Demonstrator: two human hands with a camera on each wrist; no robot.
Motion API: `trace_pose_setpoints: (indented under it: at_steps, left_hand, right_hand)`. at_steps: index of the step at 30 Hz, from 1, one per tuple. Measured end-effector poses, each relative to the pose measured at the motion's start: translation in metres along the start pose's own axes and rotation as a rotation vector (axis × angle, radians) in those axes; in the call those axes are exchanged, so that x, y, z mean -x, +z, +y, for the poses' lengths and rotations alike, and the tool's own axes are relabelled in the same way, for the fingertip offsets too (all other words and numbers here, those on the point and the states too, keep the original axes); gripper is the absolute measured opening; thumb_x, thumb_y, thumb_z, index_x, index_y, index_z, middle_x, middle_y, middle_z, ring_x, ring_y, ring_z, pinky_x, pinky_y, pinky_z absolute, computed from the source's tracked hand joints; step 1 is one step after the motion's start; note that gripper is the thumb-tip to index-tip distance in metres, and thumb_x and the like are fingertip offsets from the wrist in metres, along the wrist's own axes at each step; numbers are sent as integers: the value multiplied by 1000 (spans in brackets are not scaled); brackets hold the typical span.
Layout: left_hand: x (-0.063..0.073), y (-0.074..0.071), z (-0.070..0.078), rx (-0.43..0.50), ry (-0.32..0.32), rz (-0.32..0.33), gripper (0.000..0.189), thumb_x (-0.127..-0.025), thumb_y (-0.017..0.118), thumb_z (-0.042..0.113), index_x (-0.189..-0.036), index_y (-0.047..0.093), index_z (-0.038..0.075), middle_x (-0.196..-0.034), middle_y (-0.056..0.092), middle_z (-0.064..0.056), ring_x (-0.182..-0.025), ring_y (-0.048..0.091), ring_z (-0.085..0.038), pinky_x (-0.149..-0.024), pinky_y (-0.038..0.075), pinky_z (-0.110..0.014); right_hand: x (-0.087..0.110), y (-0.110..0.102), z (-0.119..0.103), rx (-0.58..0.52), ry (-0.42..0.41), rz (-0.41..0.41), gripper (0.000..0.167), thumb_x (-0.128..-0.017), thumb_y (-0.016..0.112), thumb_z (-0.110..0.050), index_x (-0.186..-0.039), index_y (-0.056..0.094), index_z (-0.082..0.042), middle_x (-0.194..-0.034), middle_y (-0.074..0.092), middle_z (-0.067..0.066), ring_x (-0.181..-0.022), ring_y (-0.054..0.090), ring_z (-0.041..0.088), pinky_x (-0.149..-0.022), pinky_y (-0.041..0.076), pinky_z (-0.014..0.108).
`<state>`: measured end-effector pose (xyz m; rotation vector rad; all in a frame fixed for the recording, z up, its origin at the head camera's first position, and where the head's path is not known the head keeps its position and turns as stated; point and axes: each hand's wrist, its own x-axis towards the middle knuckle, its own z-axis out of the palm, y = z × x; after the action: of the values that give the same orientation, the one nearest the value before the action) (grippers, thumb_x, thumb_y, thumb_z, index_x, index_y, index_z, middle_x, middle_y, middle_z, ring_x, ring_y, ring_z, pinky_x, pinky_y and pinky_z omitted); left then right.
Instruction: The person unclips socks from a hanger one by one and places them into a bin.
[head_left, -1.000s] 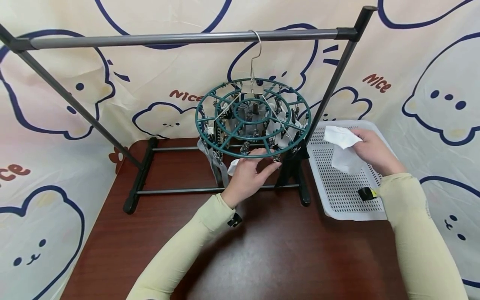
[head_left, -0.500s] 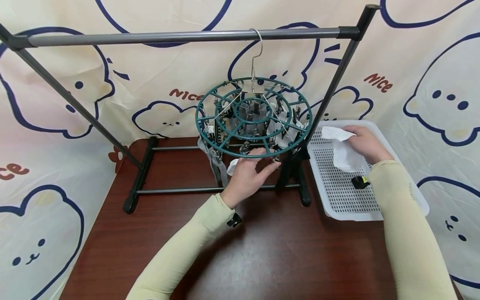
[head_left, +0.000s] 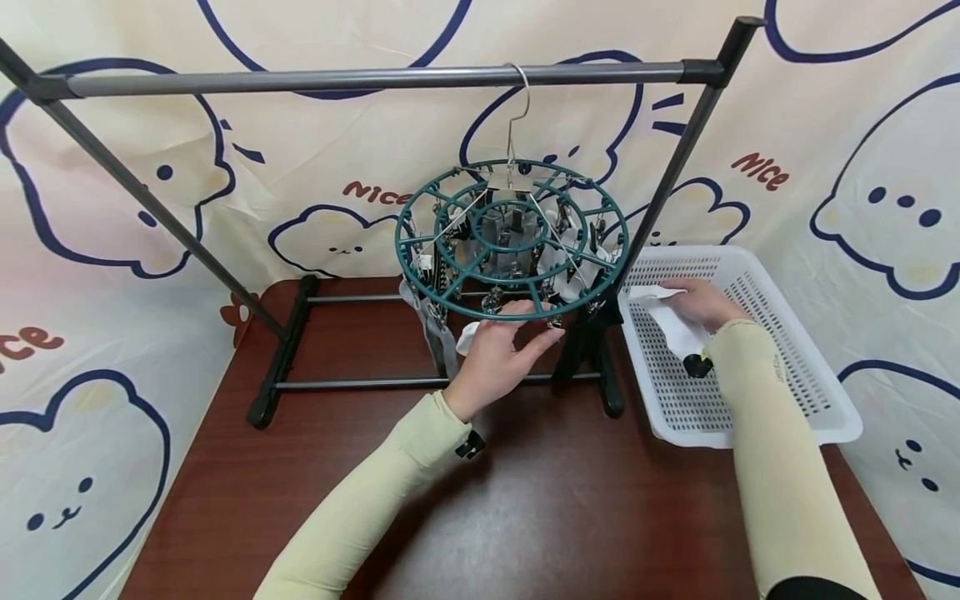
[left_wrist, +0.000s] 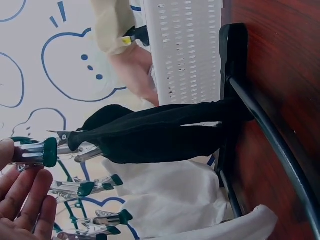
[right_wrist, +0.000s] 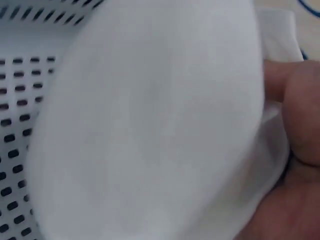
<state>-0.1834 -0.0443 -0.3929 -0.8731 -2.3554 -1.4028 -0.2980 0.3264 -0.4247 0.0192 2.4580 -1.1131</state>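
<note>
My left hand point(head_left: 495, 358) pinches a metal clip point(left_wrist: 35, 154) with green tips at the front rim of the round green drying hanger point(head_left: 471, 310). Thumb and fingers bear on the clip, and its jaws hold nothing. Over the white basket point(head_left: 678, 429), my right hand point(head_left: 701, 302) grips a white sock point(right_wrist: 150, 120), which hangs down from the fingers. In the right wrist view the sock covers much of the basket's perforated wall. Beside the left hand, black socks point(left_wrist: 160, 132) hang from a neighbouring clip, with white cloth point(left_wrist: 175, 200) behind them.
The hanger hooks over the top bar point(head_left: 375, 80) of a grey rack standing on the brown table point(head_left: 540, 517). Grey socks point(head_left: 435, 333) dangle at the hanger's left side. A black foot bar point(head_left: 611, 392) of the rack stands close to the basket.
My right hand has moved left and slightly down over the basket, carrying the white sock with it. The left hand stays at the clip.
</note>
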Motion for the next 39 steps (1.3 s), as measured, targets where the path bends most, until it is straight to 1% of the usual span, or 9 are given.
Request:
trace_pose_setpoints:
  at_steps: [3, 6, 9, 12, 16, 20, 27, 34, 39]
  left_hand:
    - [0, 0, 0, -2, -2, 8, 32, -99, 72, 21, -128, 69, 8, -131, 70, -9, -128, 63, -22, -107, 52, -42]
    - [1, -1, 1, 3, -12, 13, 33, -98, 73, 20, -129, 69, 7, -131, 70, -9, -128, 63, -22, -107, 52, -43]
    - [2, -1, 1, 9, -15, 13, 33, -98, 73, 19, -129, 69, 7, -131, 70, -9, -129, 63, -22, -107, 52, -43]
    - [2, -1, 1, 9, -8, 19, 33, -98, 73, 19, -128, 69, 7, -131, 70, -9, -128, 63, -22, -107, 52, -43]
    - [2, -2, 0, 5, -1, 31, 33, -98, 74, 19, -129, 69, 7, -130, 70, -10, -127, 64, -22, -107, 52, -43]
    - [2, -3, 2, 9, -7, 26, 34, -98, 74, 19, -129, 69, 7, -131, 70, -10, -128, 64, -23, -107, 52, -44]
    - [3, -3, 2, 2, -5, 33, 34, -98, 74, 20, -129, 70, 7, -131, 70, -10, -128, 63, -23, -106, 52, -44]
    - [4, -4, 2, -9, -6, 36, 34, -98, 74, 20, -129, 70, 7, -130, 70, -10, -128, 63, -23, -106, 52, -44]
    - [3, -4, 2, -7, 4, 33, 33, -98, 74, 19, -128, 70, 7, -129, 70, -9, -127, 63, -22, -106, 52, -44]
  right_hand:
    - [-5, 0, 5, 21, 23, -24, 61, -111, 42, -32, -163, 27, -5, -164, 28, 30, -120, 59, 34, -92, 56, 46]
    - [-11, 2, 9, 27, 78, -72, 75, -109, 36, -55, -166, 19, -8, -169, 18, 28, -148, 33, 49, -113, 37, 65]
    - [-16, 6, 10, 7, 163, -99, 95, -103, 34, -71, -166, 6, -6, -170, 3, 30, -155, 8, 55, -121, 16, 72]
    - [-18, 10, 9, -21, 232, -117, 105, -99, 33, -77, -165, -3, -4, -170, -5, 30, -155, 2, 55, -122, 12, 70]
    - [-25, 17, 7, -55, 232, -134, 96, -105, 32, -68, -164, 1, 1, -167, 10, 34, -153, 20, 52, -122, 27, 63]
    - [-32, 22, 9, -67, 220, -126, 86, -109, 31, -57, -163, 7, 6, -155, 34, 32, -135, 48, 42, -101, 50, 46]
    - [-38, 29, 14, -283, 319, -49, 88, -106, 41, -60, -166, 9, -4, -143, 48, 21, -102, 68, 22, -87, 60, 38]
    - [-42, 24, 19, -16, 196, -83, 80, -108, 50, -37, -165, 8, -1, -163, 25, 31, -137, 45, 44, -100, 50, 50]
    - [-44, 25, 20, 88, 181, -23, 80, -107, 52, -28, -165, 4, -1, -169, 9, 31, -154, 18, 52, -123, 22, 64]
